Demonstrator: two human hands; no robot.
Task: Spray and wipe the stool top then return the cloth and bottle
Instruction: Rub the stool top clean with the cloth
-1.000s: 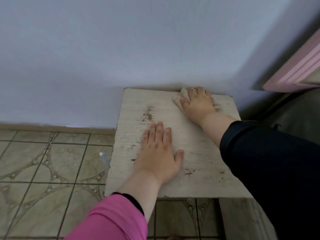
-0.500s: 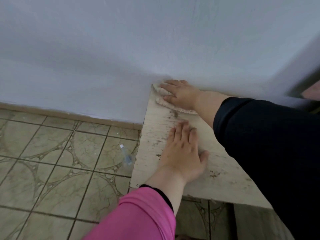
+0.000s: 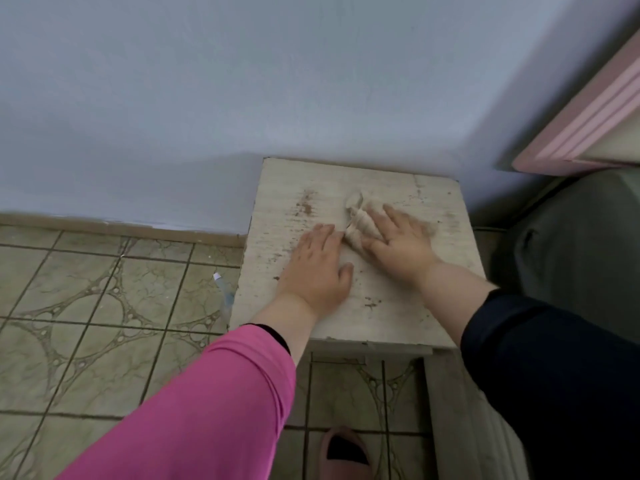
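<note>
The stool top (image 3: 377,188) is a pale, worn square board with brown stains, set against the blue wall. My right hand (image 3: 401,244) presses a crumpled beige cloth (image 3: 358,220) onto the middle of the board. My left hand (image 3: 317,268) lies flat on the board just left of the cloth, fingers together, holding nothing. A small clear spray bottle (image 3: 223,289) with a white cap lies on the tiled floor beside the stool's left edge.
Patterned green floor tiles (image 3: 104,306) stretch to the left. A pink slipper (image 3: 346,452) shows under the stool's front edge. A pink door frame (image 3: 581,123) and a dark grey object (image 3: 581,254) stand at the right, close to the stool.
My right hand has dragged the cloth from the stool's far edge at the wall back toward the middle. My left hand has stayed flat on the board.
</note>
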